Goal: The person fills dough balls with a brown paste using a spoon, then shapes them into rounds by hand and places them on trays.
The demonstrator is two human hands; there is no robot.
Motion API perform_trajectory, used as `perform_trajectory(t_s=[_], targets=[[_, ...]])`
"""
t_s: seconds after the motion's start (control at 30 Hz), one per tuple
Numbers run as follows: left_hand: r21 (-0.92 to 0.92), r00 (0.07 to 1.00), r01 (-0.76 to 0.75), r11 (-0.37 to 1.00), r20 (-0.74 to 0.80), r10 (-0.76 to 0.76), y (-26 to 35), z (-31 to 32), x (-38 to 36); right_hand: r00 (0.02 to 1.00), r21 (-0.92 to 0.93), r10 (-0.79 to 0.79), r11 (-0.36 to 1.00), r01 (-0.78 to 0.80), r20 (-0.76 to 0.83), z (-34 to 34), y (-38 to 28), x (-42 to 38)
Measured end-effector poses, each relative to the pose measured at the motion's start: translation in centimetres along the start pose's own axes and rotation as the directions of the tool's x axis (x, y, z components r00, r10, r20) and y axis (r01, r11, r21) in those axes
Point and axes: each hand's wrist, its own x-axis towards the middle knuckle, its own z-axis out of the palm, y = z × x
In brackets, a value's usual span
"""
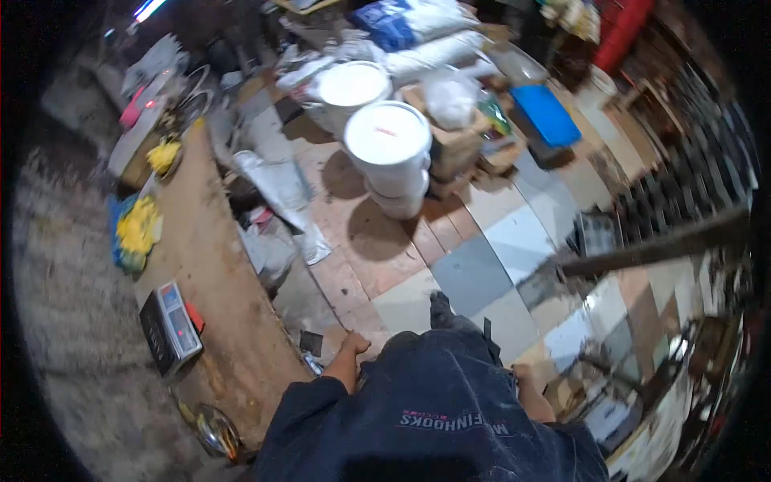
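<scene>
My left hand (356,344) hangs beside my dark shirt (434,402), close to the edge of a long wooden bench (233,321). A finger or thumb points away from the rest of it, and I see nothing held. On the other side, my right hand (524,373) is low by my hip; its fingers are partly hidden and too small to make out. In front of me on the tiles stand two white lidded buckets (389,136) (353,84), apart from both hands.
A digital scale (173,325), a metal bowl (215,430) and yellow cloth or plastic (138,226) are on the left bench. Ahead lie white sacks (434,56) and a blue tray (546,115). A dark slatted rack (683,189) with a beam stands at right.
</scene>
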Motion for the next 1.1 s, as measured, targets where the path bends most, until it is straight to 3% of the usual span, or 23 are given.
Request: perform_trajectory(t_s=[0.03,0.07,0.1,0.13,0.17,0.2,0.27,0.33,0.37,0.4,0.47,0.53,0.6,0.67,0.73,0.77,0.8,0.83,0.9,0.93,1.0,1.07,1.1], targets=[[-0.177,0.941,-0.031,0.984,-0.337,-0.031,-3.6,4.4,4.0,1.000,-0.181,0.006,0.983,-0.005,0.005,-2.0,-5.5,4.8],[-0.430,0.932,0.046,0.902,-0.307,-0.194,-3.7,2.4,1.9,0.943,-0.430,-0.326,0.862,0.270,-0.062,-3.1,-8.6,12.9],[-0.676,0.895,0.089,0.732,-0.267,-0.356,-3.7,0.6,-0.4,0.747,-0.610,-0.645,0.659,0.439,-0.160,-4.5,-15.6,13.0],[-0.851,0.835,0.087,0.518,-0.221,-0.504,-3.7,-1.2,-2.6,0.737,-0.679,-0.668,0.589,0.437,-0.105,-5.9,-24.9,11.2],[-0.956,0.805,-0.029,0.293,-0.196,-0.560,-7.0,2.0,2.8,0.405,-0.747,-0.903,0.367,0.555,-0.142,-5.8,-31.6,14.0],[-0.966,0.790,-0.038,0.255,-0.185,-0.585,-7.2,1.1,2.3,0.459,-0.648,-0.876,0.437,0.624,-0.149,-5.6,-40.6,12.1],[-0.940,0.645,-0.087,0.330,-0.306,-0.700,-6.7,-2.6,0.0,0.345,-0.562,-0.917,0.396,0.726,-0.201,-2.4,-56.4,6.6],[-0.803,0.714,-0.010,0.596,-0.423,-0.558,-9.5,-0.6,4.7,0.147,-0.346,-0.985,0.169,0.923,-0.088,2.4,-68.8,3.8],[-0.730,0.770,0.020,0.683,-0.425,-0.476,-10.5,-0.1,7.0,0.170,-0.314,-0.984,0.181,0.932,-0.060,5.1,-73.5,1.9],[-0.833,0.736,0.089,0.547,-0.315,-0.599,-10.3,-0.7,7.0,0.189,-0.280,-0.981,0.190,0.941,-0.033,8.6,-78.1,-0.2],[-0.905,0.771,0.202,0.374,-0.088,-0.630,-12.3,-2.3,7.9,0.048,-0.350,-0.999,0.043,0.936,0.005,15.1,-82.8,-7.6],[-0.922,0.794,0.267,0.281,0.046,-0.606,-15.0,-5.2,8.5,-0.215,-0.488,-0.975,-0.212,0.847,0.051,21.2,-85.3,-7.9],[-0.931,0.808,0.280,0.235,0.097,-0.581,-17.9,-8.9,9.9,-0.105,-0.395,-0.979,-0.167,0.903,0.173,25.2,-85.4,-10.4],[-0.944,0.812,0.253,0.212,0.088,-0.576,-21.8,-14.6,12.1,-0.191,-0.381,-0.971,-0.233,0.895,0.146,29.1,-85.9,-9.9],[-0.960,0.804,0.210,0.185,0.062,-0.591,-25.5,-20.5,14.9,0.036,-0.182,-0.996,0.020,0.983,0.087,31.6,-86.3,-11.0],[-0.973,0.794,0.177,0.148,0.052,-0.606,-27.1,-23.4,16.3,0.066,-0.217,-0.994,0.046,0.975,0.084,32.4,-87.1,-11.1],[-0.764,0.609,-0.379,0.522,-0.630,-0.481,-29.0,-24.6,18.7,0.100,-0.258,-0.992,0.076,0.963,0.080,32.9,-87.8,-11.0],[-0.904,0.793,-0.364,-0.224,-0.175,-0.583,-30.6,-28.4,21.6,0.108,-0.284,-0.992,0.084,0.955,0.071,33.3,-89.1,-10.7],[-0.965,0.747,-0.254,0.062,-0.236,-0.622,-33.6,-40.2,18.8,-0.018,-0.404,-1.000,-0.023,0.914,0.017,33.4,-92.7,-9.1],[-0.956,0.757,-0.280,0.086,-0.276,-0.593,-34.7,-46.8,15.6,-0.065,-0.477,-0.998,-0.051,0.877,-0.012,33.4,-95.0,-8.6],[-0.900,0.708,-0.434,0.044,-0.371,-0.601,-37.2,-53.5,18.1,0.038,-0.298,-0.979,0.098,0.950,-0.198,33.7,-100.8,-9.5],[-0.891,0.686,-0.432,0.141,-0.426,-0.590,-40.7,-56.8,23.4,0.221,-0.217,-0.954,0.264,0.940,-0.205,33.2,-107.6,-11.2],[-0.894,0.701,-0.428,0.133,-0.421,-0.576,-41.6,-58.7,23.6,0.177,-0.241,-0.966,0.220,0.945,-0.188,33.2,-111.1,-10.7]])
